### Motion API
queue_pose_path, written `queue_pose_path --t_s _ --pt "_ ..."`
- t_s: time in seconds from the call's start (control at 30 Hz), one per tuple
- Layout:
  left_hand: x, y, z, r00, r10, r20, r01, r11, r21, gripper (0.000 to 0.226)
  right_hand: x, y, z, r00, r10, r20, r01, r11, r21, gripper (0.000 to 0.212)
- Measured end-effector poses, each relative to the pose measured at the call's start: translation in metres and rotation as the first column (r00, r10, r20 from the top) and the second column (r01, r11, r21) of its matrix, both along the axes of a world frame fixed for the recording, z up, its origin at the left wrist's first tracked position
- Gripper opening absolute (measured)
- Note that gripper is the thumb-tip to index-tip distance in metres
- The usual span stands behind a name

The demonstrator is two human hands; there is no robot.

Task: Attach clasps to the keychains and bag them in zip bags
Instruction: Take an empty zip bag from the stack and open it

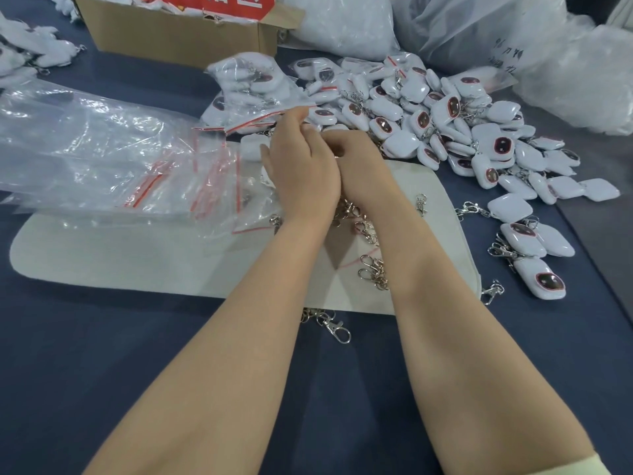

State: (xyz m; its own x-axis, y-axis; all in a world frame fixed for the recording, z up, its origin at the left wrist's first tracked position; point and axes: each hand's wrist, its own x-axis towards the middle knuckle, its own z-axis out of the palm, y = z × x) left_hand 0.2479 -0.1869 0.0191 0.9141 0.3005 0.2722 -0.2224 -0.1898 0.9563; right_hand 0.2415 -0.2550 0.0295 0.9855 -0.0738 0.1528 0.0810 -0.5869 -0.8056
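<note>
A filled zip bag [253, 90] of white keychains tilts up just beyond my hands, its red zip strip facing me. My left hand [301, 169] pinches that strip at its right end. My right hand [352, 156] is pressed against the left, its fingers curled at the same bag edge and partly hidden. A big heap of white keychains [462, 132] with dark red-rimmed faces lies to the right. Loose metal clasps [373, 269] are scattered on the grey mat [137, 262] under my forearms.
A stack of empty zip bags [102, 149] lies on the left. Behind stands a cardboard box [178, 29], with large plastic sacks [479, 25] at the back right. More keychains [534, 252] and a clasp [337, 329] lie on the dark blue table [102, 354].
</note>
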Motion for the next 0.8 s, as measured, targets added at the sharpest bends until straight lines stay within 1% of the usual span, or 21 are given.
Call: queue_pose_path --t_s 0.07,0.1,0.13,0.17,0.2,0.23,0.27,0.33,0.4,0.43,0.63,0.8 --pt "-0.001 -0.001 -0.001 1.000 -0.021 0.021 0.020 0.998 0.059 0.032 -0.003 -0.003 0.000 0.999 0.035 -0.020 -0.035 0.999 -0.038 0.033" --pt "-0.002 -0.001 -0.001 0.998 -0.049 0.028 0.046 0.996 0.078 0.033 -0.003 -0.003 0.000 1.000 0.004 0.009 -0.003 0.999 -0.052 0.030" --pt "-0.001 -0.001 -0.002 0.997 -0.071 0.026 0.067 0.991 0.113 0.033 -0.002 -0.004 0.000 0.995 -0.071 0.063 0.076 0.994 -0.073 0.027" --pt "-0.001 -0.001 -0.003 0.997 -0.080 0.020 0.075 0.981 0.178 0.033 -0.001 -0.006 0.000 0.973 -0.190 0.130 0.204 0.974 -0.101 0.028" --pt "0.000 -0.001 -0.005 0.997 -0.082 0.016 0.075 0.962 0.262 0.033 0.000 -0.010 -0.002 0.933 -0.311 0.181 0.337 0.932 -0.133 0.030" --pt "0.000 -0.001 -0.006 0.996 -0.087 0.015 0.077 0.937 0.340 0.032 0.001 -0.014 -0.004 0.897 -0.395 0.200 0.431 0.882 -0.191 0.032" --pt "0.000 -0.001 -0.008 0.995 -0.096 0.017 0.082 0.914 0.398 0.032 0.001 -0.020 -0.007 0.877 -0.444 0.185 0.479 0.835 -0.270 0.033" --pt "0.000 0.000 -0.010 0.994 -0.110 0.013 0.092 0.884 0.458 0.032 -0.001 -0.029 -0.014 0.864 -0.501 0.053 0.476 0.778 -0.410 0.034" --pt "0.000 0.000 -0.012 0.994 -0.112 0.005 0.097 0.878 0.468 0.032 -0.001 -0.031 -0.020 0.846 -0.528 -0.073 0.445 0.775 -0.448 0.036" --pt "0.001 0.001 -0.012 0.994 -0.110 0.003 0.096 0.878 0.470 0.031 -0.001 -0.031 -0.022 0.842 -0.533 -0.091 0.443 0.776 -0.449 0.039" --pt "0.002 0.001 -0.014 0.994 -0.112 -0.002 0.099 0.870 0.483 0.033 0.005 -0.031 -0.032 0.827 -0.560 -0.053 0.468 0.738 -0.486 0.050" --pt "0.003 0.001 -0.015 0.995 -0.102 0.001 0.088 0.860 0.503 0.033 0.008 -0.030 -0.035 0.816 -0.577 -0.016 0.500 0.720 -0.482 0.050"
